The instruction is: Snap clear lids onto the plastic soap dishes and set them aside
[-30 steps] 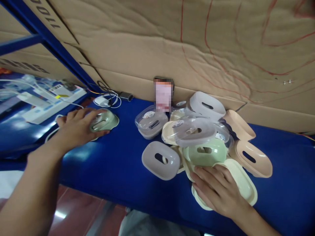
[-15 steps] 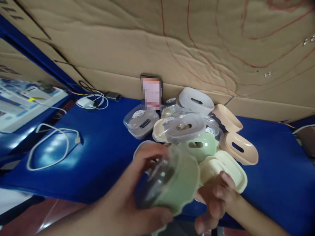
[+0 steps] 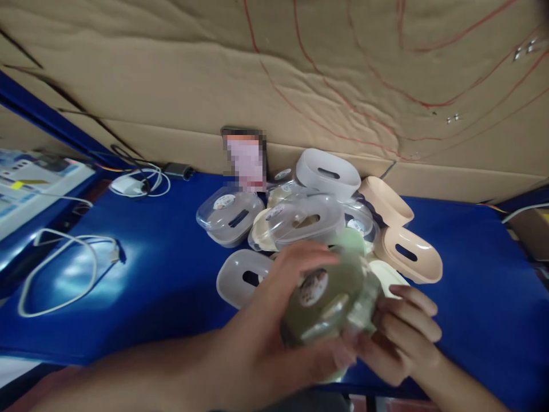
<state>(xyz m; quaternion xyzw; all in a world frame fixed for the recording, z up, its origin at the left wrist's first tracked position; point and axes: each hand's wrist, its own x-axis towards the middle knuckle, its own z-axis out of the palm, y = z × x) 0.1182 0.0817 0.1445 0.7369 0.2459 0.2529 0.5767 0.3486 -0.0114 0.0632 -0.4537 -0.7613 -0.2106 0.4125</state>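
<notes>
My left hand (image 3: 274, 337) and my right hand (image 3: 401, 337) both grip a green soap box (image 3: 332, 297) with a clear lid and a round sticker, held low over the front edge of the blue table (image 3: 171, 274). Behind it lies a pile of soap boxes (image 3: 317, 220) in clear, cream, green and peach. A grey-white tray (image 3: 242, 274) with a slot lies just left of my left hand.
A white cable (image 3: 55, 269) loops on the table at the left. A charger with coiled cord (image 3: 135, 184) lies at the back left. Cardboard (image 3: 274, 74) forms the back wall. A blurred card (image 3: 245, 160) stands against it. White boxes (image 3: 30, 183) sit far left.
My left hand brought the green box from the table's left to the front centre. My right hand left the pile and took hold of the box. The box has turned, sticker now showing.
</notes>
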